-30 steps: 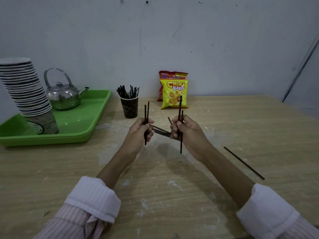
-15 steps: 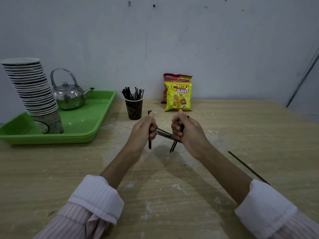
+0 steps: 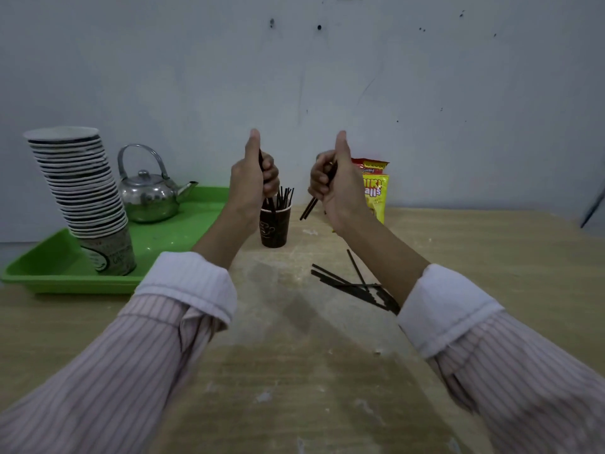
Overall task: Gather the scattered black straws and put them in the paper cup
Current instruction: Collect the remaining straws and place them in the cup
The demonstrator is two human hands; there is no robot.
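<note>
The left hand (image 3: 252,181) is raised in a fist with the thumb pointing up, its fingers curled round a few black straws (image 3: 261,157) — how many I cannot tell. Their lower tips show under the fist, just above the rim of the paper cup (image 3: 275,229). The cup stands on the table (image 3: 294,371) directly below this hand and a little to its right. It holds a standing bunch of straws (image 3: 285,195), which fans out beside the left hand's knuckles.

The right hand (image 3: 335,185) is level with the left and well apart from it, also fisted with the thumb up. It grips its own held straws (image 3: 308,209), and at least 2 dark ends slant out below the fist toward the cup.

Below the right hand, beside its forearm, loose straws (image 3: 347,283) lie flat and crossed on the table, their near ends hidden by the white cuff.

Just behind the right hand stands a yellow snack packet (image 3: 376,198) — a red packet (image 3: 370,165) shows above it. Left of the left hand, a green tray (image 3: 39,276) carries a metal kettle (image 3: 147,198) and a leaning stack of cups (image 3: 78,191).
</note>
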